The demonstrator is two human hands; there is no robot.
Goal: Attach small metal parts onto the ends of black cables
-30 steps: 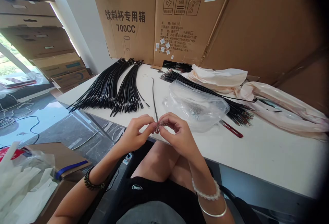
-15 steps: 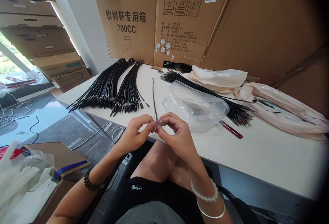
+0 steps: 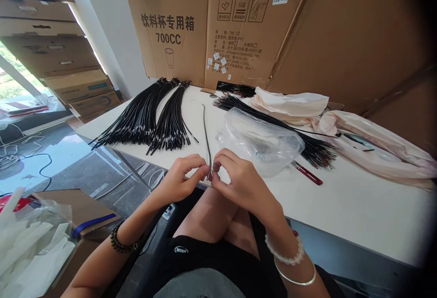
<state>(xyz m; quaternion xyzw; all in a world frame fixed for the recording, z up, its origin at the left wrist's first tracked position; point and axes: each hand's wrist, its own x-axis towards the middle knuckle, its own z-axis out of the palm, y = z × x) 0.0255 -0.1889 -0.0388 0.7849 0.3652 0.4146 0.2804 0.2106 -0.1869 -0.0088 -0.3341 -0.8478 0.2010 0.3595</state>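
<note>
One thin black cable point(image 3: 205, 129); lying straight, fingertip-pinched.

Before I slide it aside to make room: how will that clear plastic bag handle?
The clear plastic bag looks thin and crumpled, so probably floppy and light. It likely slides easily on the white table. Small parts inside may shift as it moves.

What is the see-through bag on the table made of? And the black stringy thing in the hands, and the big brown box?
The bag looks like thin clear plastic: shiny, crinkled, see-through. The black cable, pinched by the left hand and right hand, seems to have a smooth rubbery or plastic jacket. The box is brown, matte cardboard with printed ink and visible folds.
</note>
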